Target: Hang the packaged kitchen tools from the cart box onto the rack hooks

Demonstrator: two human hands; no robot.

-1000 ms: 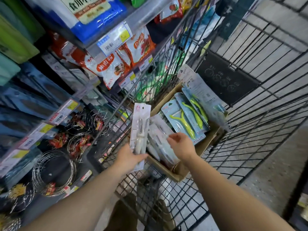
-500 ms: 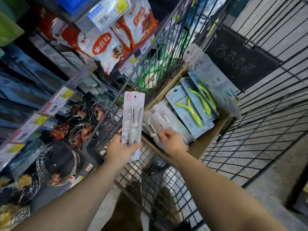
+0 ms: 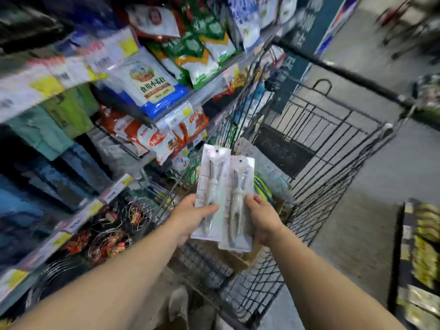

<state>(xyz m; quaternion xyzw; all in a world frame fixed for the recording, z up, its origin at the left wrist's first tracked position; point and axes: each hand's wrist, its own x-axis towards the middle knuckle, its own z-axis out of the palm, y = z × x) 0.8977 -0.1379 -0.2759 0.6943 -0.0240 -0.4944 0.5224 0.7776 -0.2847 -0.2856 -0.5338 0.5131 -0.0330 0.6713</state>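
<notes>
We observe two packaged kitchen tools held up side by side above the wire cart (image 3: 316, 148), both upright with their hang holes at the top. The left hand (image 3: 190, 216) grips the left package (image 3: 212, 186) near its lower half, thumb pressed across the front and fingers curled behind. The right hand (image 3: 263, 219) pinches the right package (image 3: 239, 201) along its right edge, thumb on the front. The two packages overlap slightly, the right one lying in front of the left one's edge. Each holds a pale, long-handled tool behind clear film; we cannot tell the exact tool type through the blur.

Below the hands, the cardboard box (image 3: 234, 260) sits inside the cart, mostly hidden by the packages; a strip of green-handled items (image 3: 262, 190) shows just right of the right package.

To the left we note shelving with white-and-blue flour bags (image 3: 152, 86) on an upper shelf, red-and-white bags (image 3: 152, 139) beneath, and price tags (image 3: 178, 115) along the shelf edges. Lower left, coiled wire items with red labels (image 3: 112, 234) hang on the rack. The grey floor (image 3: 392, 175) lies to the right, and the whole view is motion-blurred
</notes>
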